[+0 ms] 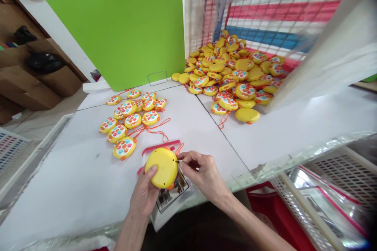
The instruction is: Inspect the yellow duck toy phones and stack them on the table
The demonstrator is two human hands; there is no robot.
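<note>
My left hand [145,190] is closed around a yellow round toy [161,166], thumb across its plain back, which faces me and has small dark holes near the rim. My right hand [203,172] is pinched at the toy's right edge. A thin dark tip shows between its fingers and the toy by one hole; what it belongs to is hidden. An orange cord loop [179,148] sticks out behind the toy. Beneath lies a clear plastic bag [159,217] with red strips and a dark printed sheet [173,194], partly covered by the toy and my left hand.
Several similar toys [124,148], button side up, lie at left with orange cords [151,127]. A large heap of them [218,66] fills the back right against a mesh wall [282,11]. A green panel [118,27] stands behind; white baskets [312,204] sit below at right.
</note>
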